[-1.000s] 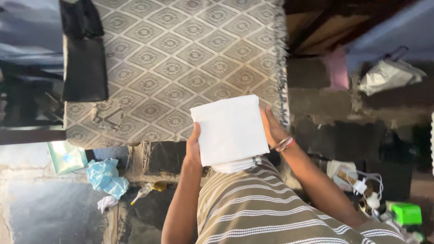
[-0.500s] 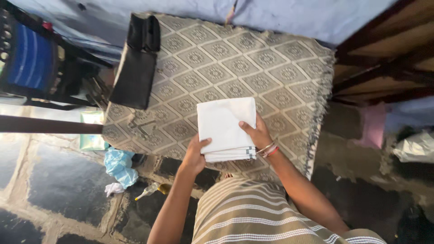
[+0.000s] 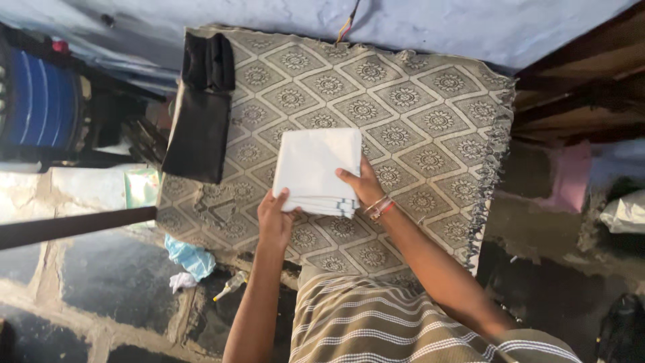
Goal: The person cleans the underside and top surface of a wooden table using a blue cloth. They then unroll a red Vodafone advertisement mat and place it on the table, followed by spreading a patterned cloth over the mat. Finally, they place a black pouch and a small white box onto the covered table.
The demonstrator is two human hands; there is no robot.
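Observation:
A folded white cloth (image 3: 312, 165) lies on the patterned beige table cover (image 3: 416, 114), near its middle. My left hand (image 3: 274, 218) grips the cloth's near left corner, thumb on top. My right hand (image 3: 363, 185), with bangles at the wrist, presses on the cloth's near right edge, fingers on top of it. Both arms reach forward from my striped garment (image 3: 376, 316).
A folded black cloth (image 3: 200, 117) lies on the cover's left side. A blue chair (image 3: 40, 101) stands at the far left. On the dark floor lie a light blue rag (image 3: 190, 255), a white scrap and a small bottle. A fringe hangs at the cover's right edge.
The white cloth went from held up in front of my body down and forward onto the table cover. My right hand shifted from its side onto its top.

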